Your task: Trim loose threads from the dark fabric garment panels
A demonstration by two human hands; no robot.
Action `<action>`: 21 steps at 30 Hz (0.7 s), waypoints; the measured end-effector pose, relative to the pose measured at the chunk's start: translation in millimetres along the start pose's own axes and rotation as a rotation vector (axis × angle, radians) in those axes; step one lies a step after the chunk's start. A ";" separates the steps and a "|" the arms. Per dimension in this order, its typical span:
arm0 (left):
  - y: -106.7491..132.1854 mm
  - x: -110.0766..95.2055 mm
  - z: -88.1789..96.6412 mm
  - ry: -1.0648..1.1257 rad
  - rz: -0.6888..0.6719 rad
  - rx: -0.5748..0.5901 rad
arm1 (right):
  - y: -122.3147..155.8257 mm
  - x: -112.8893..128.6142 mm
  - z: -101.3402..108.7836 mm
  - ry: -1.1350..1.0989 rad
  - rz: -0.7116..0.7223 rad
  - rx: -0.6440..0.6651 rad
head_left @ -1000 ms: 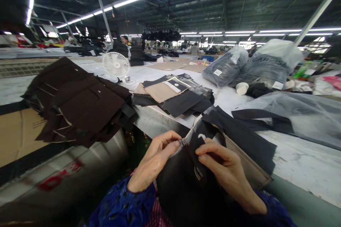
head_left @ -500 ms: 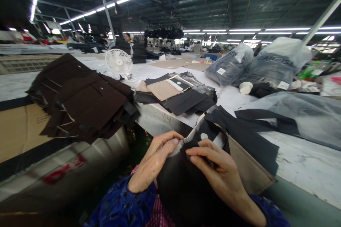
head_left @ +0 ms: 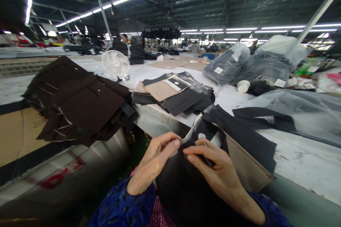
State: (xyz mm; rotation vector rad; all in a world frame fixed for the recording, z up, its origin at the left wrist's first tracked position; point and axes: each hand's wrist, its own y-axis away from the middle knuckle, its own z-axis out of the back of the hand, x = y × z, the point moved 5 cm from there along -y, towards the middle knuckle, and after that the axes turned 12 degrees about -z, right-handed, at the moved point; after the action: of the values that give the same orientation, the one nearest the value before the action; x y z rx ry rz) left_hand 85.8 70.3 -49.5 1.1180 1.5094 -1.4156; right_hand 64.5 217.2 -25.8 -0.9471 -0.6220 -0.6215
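Note:
A dark fabric piece [head_left: 183, 184] hangs over the table's front edge into my lap, part of it lying on the tabletop. My left hand [head_left: 157, 158] pinches its edge between thumb and fingers, beside a pale grey strip. Just to the right, my right hand [head_left: 218, 166] has thumb and index finger closed on the same dark fabric. Behind my hands the piece shows a white round spot [head_left: 201, 136] and a beige panel [head_left: 245, 163]. Farther back lies a stack of similar black and beige pieces [head_left: 181, 92].
A heap of dark brown fabric pieces [head_left: 85, 99] lies left, near a white fan [head_left: 115, 63]. Plastic-wrapped bundles [head_left: 269, 64], a white paper cup [head_left: 243, 86] and a clear plastic sheet [head_left: 306, 113] are on the right. A person sits far back.
The dark fabric has folded over more of the pale grey strip between my hands. Both hands stay in nearly the same place; the view has shifted slightly.

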 end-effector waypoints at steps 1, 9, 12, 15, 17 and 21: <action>-0.2 -0.7 -0.4 -0.010 -0.005 0.008 | -0.1 -0.1 0.1 0.002 -0.002 0.000; -3.2 -5.5 -0.5 -0.231 -0.051 -0.029 | -1.0 -7.0 -3.0 0.017 -0.058 0.034; -3.7 -3.7 3.8 -0.300 -0.037 -0.098 | 1.0 -7.7 7.3 0.059 -0.128 0.100; -3.3 -0.4 6.4 -0.332 -0.013 -0.132 | -0.4 0.3 27.7 0.175 -0.150 0.127; -3.1 0.1 5.9 -0.343 -0.016 -0.134 | -6.7 10.3 39.0 0.273 -0.095 0.132; -2.6 -3.8 1.9 -0.374 -0.055 -0.127 | -29.7 27.1 37.6 0.402 0.106 0.221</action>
State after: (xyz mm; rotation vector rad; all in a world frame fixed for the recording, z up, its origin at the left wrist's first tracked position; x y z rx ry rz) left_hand 84.5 68.0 -45.2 0.6931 1.3452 -1.4498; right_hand 53.4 231.2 26.2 -0.6198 -0.2716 -0.6130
